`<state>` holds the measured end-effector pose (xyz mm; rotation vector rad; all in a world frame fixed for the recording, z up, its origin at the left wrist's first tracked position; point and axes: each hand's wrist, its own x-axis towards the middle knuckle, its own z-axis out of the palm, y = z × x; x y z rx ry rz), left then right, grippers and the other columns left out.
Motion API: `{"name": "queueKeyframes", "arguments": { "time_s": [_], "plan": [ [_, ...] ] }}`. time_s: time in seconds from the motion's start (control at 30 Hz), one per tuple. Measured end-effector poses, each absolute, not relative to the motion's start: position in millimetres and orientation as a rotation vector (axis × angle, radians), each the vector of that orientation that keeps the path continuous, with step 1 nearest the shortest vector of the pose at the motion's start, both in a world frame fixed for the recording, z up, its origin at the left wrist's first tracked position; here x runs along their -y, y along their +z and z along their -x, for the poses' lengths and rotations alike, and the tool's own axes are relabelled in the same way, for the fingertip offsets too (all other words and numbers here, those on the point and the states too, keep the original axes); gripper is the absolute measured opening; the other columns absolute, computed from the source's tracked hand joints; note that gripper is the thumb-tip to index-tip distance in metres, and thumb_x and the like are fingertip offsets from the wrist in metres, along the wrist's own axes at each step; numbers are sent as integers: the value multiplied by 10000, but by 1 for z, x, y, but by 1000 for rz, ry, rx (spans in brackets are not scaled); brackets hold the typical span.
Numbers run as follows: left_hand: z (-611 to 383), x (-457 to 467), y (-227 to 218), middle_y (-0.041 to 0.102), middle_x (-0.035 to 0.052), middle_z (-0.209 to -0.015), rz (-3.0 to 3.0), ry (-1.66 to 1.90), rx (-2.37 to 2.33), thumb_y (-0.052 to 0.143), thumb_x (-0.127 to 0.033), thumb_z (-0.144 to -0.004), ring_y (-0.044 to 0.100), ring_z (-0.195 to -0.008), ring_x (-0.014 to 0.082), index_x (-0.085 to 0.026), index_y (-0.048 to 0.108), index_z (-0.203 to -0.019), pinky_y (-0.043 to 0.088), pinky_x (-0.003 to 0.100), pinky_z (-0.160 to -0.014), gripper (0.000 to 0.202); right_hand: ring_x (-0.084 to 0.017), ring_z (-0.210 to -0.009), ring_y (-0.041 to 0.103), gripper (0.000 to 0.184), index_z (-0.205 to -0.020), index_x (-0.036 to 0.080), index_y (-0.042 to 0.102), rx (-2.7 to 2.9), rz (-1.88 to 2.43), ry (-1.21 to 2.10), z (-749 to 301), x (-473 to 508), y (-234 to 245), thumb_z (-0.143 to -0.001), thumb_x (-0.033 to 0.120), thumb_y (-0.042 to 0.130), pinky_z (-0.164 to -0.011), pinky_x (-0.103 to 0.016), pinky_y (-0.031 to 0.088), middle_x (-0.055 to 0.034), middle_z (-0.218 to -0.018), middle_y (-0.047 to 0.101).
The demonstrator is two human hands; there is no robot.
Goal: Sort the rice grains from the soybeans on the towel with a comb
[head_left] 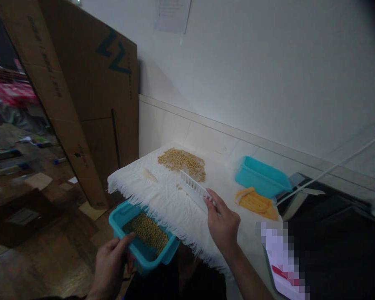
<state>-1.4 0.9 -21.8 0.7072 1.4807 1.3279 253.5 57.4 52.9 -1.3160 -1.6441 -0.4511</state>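
My left hand grips the near rim of a teal plastic tub partly filled with tan beans. It holds the tub just below the fringed front edge of a white towel. My right hand is closed on the end of a white slotted plastic scraper that lies across the towel. A pile of loose beans sits on the towel beyond the scraper's far end, with a few stray beans beside it.
A second teal tub stands at the back right by the wall, an orange slotted piece in front of it. A tall cardboard sheet leans at the left. A white cable runs over a dark surface at right.
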Motion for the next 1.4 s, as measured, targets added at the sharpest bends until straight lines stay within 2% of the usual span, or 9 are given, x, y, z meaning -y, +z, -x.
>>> {"name": "queueKeyframes", "arguments": {
  "time_s": [0.13, 0.5, 0.77, 0.93, 1.13, 1.4],
  "plan": [
    [2, 0, -20, 475, -38, -272, -698, 1320, -1484, 631, -399, -697, 398, -254, 106, -204, 512, -395, 284, 224, -299, 379, -125, -596, 694, 230, -1079, 176, 665, 1632, 1311, -456, -253, -51, 51, -878, 206, 556, -604, -183, 531, -44, -859, 748],
    [-2, 0, -4, 494, -14, -286, -803, 1282, -1528, 613, -422, -674, 439, -277, 136, -217, 519, -392, 350, 250, -316, 361, -141, -645, 701, 251, -1103, 191, 652, 1607, 1315, -333, -257, -41, 46, -870, 213, 564, -632, -210, 547, -41, -900, 743],
    [0, 0, -3, 485, -14, -268, -789, 1282, -1532, 613, -449, -670, 429, -264, 133, -219, 513, -375, 342, 247, -308, 387, -158, -575, 694, 242, -1046, 180, 680, 1493, 1433, -439, -274, -37, 45, -863, 307, 584, -509, -210, 502, -45, -802, 749],
    [0, 0, -8, 482, -19, -272, -777, 1294, -1519, 610, -423, -688, 429, -275, 125, -215, 515, -383, 339, 237, -320, 381, -167, -641, 711, 239, -1066, 175, 669, 1548, 1405, -432, -273, -30, 40, -866, 273, 580, -564, -208, 528, -57, -868, 748],
    [0, 1, -15, 479, -19, -264, -726, 1306, -1501, 621, -426, -703, 392, -268, 116, -204, 526, -403, 283, 233, -315, 386, -147, -619, 703, 219, -1058, 186, 670, 1583, 1302, -371, -257, -30, 41, -862, 223, 579, -623, -208, 552, -46, -861, 748],
    [0, 0, -18, 489, -24, -263, -689, 1295, -1466, 633, -446, -705, 404, -259, 111, -198, 539, -420, 288, 222, -310, 389, -156, -661, 710, 245, -1079, 196, 665, 1568, 1330, -314, -257, -50, 46, -879, 269, 545, -636, -216, 554, -54, -894, 745]
  ]
}}
